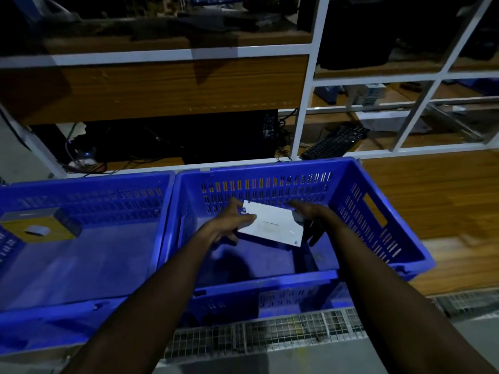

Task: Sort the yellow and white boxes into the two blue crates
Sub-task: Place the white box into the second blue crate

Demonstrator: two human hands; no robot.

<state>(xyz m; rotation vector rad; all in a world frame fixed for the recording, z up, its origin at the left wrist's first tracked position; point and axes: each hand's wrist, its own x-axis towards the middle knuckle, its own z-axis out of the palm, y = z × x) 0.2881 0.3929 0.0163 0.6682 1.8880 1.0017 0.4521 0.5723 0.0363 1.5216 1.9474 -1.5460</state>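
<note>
White box (272, 225) is hanging tilted inside the right blue crate (378, 211), with the left hand (229, 220) and right hand (307, 214) curling their fingers round its opposite edges. If one side is let go early, it is likely to drop and land askew.

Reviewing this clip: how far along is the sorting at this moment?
Done: one yellow box lies in the left crate. In hand: the left hand and right hand hold a white box inside the right crate, not yet released. Left: letting it go. No unsorted boxes are in view, so the remainder cannot be told.
</note>
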